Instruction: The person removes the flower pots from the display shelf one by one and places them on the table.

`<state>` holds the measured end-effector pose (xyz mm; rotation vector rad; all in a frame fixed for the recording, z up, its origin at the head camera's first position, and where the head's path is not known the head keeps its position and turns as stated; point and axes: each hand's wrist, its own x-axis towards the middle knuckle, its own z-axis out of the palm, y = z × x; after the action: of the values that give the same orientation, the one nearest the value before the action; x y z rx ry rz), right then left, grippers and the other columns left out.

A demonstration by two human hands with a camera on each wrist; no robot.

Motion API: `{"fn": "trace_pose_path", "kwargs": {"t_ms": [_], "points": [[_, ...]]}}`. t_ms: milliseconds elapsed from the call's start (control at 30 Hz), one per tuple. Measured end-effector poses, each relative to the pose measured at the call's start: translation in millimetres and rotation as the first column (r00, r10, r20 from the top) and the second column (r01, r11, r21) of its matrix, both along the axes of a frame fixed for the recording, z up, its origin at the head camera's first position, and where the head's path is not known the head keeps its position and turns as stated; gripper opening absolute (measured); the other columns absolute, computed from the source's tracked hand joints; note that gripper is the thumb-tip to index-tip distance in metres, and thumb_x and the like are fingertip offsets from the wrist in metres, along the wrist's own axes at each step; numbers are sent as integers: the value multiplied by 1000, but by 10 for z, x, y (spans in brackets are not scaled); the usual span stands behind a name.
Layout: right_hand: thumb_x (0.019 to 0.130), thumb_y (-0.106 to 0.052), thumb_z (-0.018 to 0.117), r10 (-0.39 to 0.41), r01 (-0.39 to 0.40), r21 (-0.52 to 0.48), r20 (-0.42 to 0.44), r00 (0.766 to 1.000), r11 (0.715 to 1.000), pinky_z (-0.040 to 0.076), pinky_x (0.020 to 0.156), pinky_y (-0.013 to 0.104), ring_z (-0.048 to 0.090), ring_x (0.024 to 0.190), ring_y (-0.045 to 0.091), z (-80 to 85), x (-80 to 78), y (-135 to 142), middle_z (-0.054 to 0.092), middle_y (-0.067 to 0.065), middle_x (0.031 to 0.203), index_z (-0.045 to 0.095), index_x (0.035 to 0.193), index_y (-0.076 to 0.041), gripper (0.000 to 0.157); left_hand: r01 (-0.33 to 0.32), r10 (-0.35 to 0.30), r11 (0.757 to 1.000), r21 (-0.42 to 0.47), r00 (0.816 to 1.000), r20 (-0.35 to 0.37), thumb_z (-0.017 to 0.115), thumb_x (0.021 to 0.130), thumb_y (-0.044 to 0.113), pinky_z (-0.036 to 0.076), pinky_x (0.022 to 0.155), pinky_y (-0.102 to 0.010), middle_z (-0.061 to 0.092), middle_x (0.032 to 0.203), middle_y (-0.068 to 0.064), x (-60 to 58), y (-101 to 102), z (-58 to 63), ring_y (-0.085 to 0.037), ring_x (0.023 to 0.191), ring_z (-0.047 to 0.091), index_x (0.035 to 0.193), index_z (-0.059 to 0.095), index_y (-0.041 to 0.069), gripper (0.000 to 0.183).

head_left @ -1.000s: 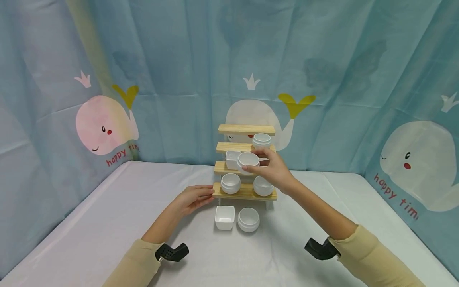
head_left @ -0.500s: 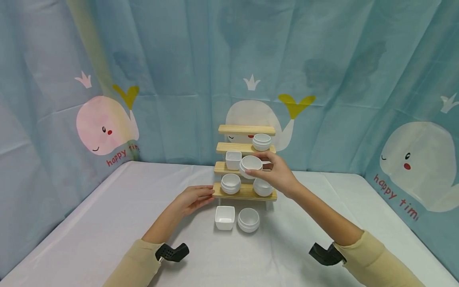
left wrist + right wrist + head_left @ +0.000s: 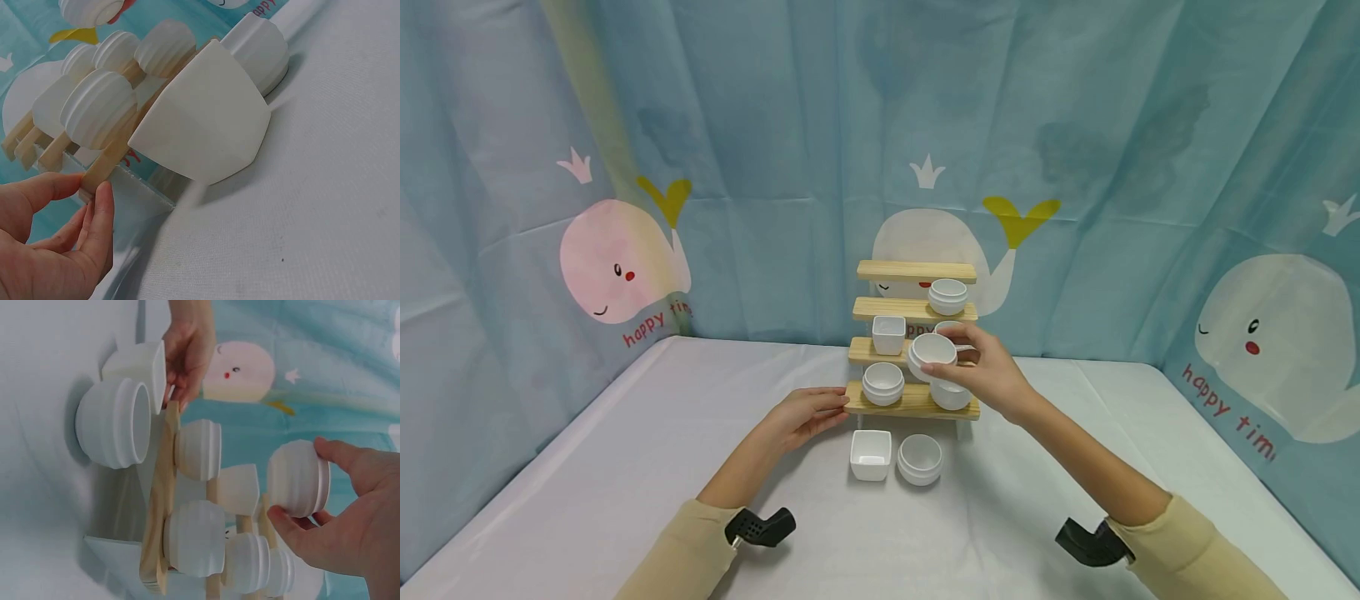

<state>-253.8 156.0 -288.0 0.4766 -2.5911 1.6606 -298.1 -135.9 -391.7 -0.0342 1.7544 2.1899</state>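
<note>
My right hand (image 3: 988, 371) grips a small round white bowl (image 3: 931, 355) by its rim and side, held up in front of the wooden tiered stand (image 3: 913, 400). In the right wrist view, this bowl (image 3: 294, 478) hangs apart from the planks. My left hand (image 3: 59, 237) pinches the left end of the lowest plank (image 3: 106, 164) between thumb and fingers. Two round bowls sit on that plank, the left one (image 3: 883, 383) fully visible. One tier up stand a square bowl (image 3: 889, 335) and a round bowl (image 3: 247, 562), mostly hidden behind my right hand in the head view.
Another round bowl (image 3: 947, 297) stands at the right of the third tier. The top plank (image 3: 916, 271) is bare. On the white tablecloth before the stand are a square bowl (image 3: 870, 456) and a round bowl (image 3: 920, 459). A blue curtain (image 3: 775, 250) hangs behind.
My right hand has moved right and slightly down with the round bowl. Part of the round bowl behind it on the second tier has come into view. My left hand stays put.
</note>
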Motion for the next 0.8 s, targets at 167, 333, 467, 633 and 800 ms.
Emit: {"fn": "trace_pose_path", "kwargs": {"t_ms": [167,333,467,633,800], "points": [[95,-14,81,4,-4,-11,8,1000,1000,61,91,30,65,119,32,-21,33,34,58,20,140,53,146,1,60,1,-1,1000,7,1000,0,56,104,-8,65,84,-20,67,100,-10,1,0,-3,-10,85,70,149,39,-22,50],[94,-14,81,10,-10,-16,4,1000,1000,60,88,26,66,117,31,-43,72,58,59,20,139,54,145,1,60,-3,3,1000,4,1000,3,56,104,-8,65,83,-20,67,99,-9,-9,4,-8,-10,85,70,149,40,-21,50],[93,-13,82,14,-14,-25,-5,1000,1000,60,88,25,66,117,30,-59,98,77,60,19,138,55,143,2,59,-2,2,1000,5,1000,1,56,104,-8,65,84,-20,67,100,-10,-12,8,-13,-10,85,70,149,40,-21,50],[93,-15,82,19,-19,-24,-8,1000,1000,60,88,24,67,114,27,-82,118,112,61,18,136,56,143,2,59,-5,5,1000,10,1000,5,56,104,-8,65,83,-20,67,100,-10,-12,7,-9,-10,85,70,149,40,-21,50],[94,-18,82,17,-17,-13,-8,1000,1000,59,89,24,66,116,27,-103,142,161,60,18,138,56,143,1,59,-6,6,1000,4,1000,8,57,104,-7,65,84,-21,67,101,-10,-13,9,-4,-10,85,70,149,41,-21,50]]}}
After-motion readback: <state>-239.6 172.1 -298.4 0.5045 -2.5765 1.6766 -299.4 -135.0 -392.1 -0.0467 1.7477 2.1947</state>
